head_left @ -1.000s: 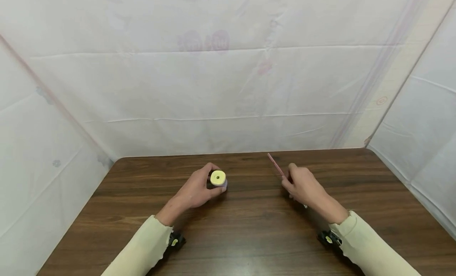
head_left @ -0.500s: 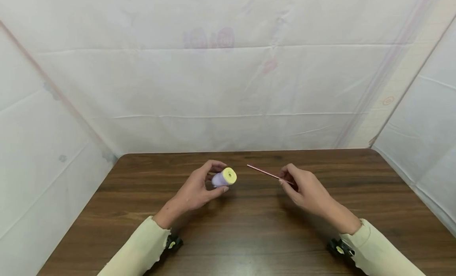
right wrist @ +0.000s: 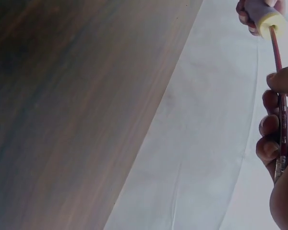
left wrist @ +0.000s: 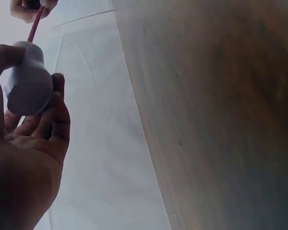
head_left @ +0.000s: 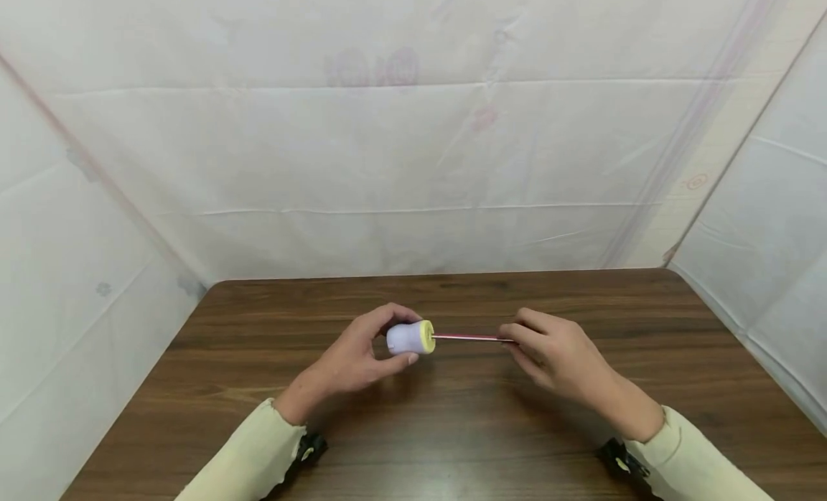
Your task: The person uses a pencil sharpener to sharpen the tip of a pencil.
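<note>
Creased white sheeting (head_left: 413, 156) backs the brown wood-grain table (head_left: 452, 429) beneath the hands (head_left: 352, 357) (head_left: 565, 354).

Creased white sheeting (head_left: 413, 156) rises on three sides of a brown wood-grain table (head_left: 465, 422).

- Pencil sharpener (head_left: 404, 339) in the left hand (head_left: 352, 357), its holed end facing right.
- Pencil (head_left: 472, 337) to its right, one end at the hole, the other part within the right hand (head_left: 568, 354).
- Surface (head_left: 446, 429) beneath both hands.
- Back sheet (head_left: 413, 164) behind the surface; side sheets (head_left: 77, 329) left and right.
</note>
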Motion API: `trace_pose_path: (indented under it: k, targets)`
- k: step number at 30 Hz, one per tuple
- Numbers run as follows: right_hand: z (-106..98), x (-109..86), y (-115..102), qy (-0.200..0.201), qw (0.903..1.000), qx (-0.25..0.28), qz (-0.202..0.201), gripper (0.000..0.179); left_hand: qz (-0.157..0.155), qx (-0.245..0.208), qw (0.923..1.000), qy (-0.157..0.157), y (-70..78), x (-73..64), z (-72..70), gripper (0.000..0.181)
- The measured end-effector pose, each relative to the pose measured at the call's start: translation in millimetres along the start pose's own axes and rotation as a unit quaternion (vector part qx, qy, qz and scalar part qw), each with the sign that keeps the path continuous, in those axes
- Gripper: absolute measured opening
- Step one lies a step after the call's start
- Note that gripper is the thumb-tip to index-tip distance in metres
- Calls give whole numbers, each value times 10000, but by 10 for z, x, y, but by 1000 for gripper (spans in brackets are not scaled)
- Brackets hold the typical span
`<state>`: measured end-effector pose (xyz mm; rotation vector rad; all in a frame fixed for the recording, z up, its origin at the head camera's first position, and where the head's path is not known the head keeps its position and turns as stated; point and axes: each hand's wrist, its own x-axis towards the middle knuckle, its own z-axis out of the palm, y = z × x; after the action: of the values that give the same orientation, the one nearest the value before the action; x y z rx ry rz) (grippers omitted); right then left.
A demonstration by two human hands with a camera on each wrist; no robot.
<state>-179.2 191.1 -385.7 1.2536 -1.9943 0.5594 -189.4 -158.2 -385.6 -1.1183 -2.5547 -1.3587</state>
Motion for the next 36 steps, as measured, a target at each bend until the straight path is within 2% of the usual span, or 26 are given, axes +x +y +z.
trace_pose_path:
  k: [3, 8, 17, 24, 28, 31, 36]
  targets:
    - [4, 41, -34, 143, 9993, -157, -298, 25, 95, 58, 9999, -123, 30, -20, 6, 46]
    - [-27, 134, -114, 391, 9948, -412, -846, 26, 64, 18, 9995, -317, 82, -40, 4, 42]
    - [-78, 300, -226, 1111, 9764, -621, -1747, 24, -165, 84, 9989, -425, 206, -72, 14, 29]
    - [-73, 332, -287, 1750, 9651, -1063, -1632, 26, -258, -139, 9984, -475, 291, -64, 25, 18]
    - [-52, 359, -305, 2099, 9598, -1021, -1556, 28, -311, -385, 9972, -569, 326, -57, 37, 18]
    - [-36, 359, -323, 2038, 9646, -813, -1460, 30, -313, -410, 9972, -537, 346, -61, 36, 19]
    - [-3, 292, -347, 1550, 9813, -369, -1082, 31, -63, -121, 9991, -400, 362, -74, 17, 18]
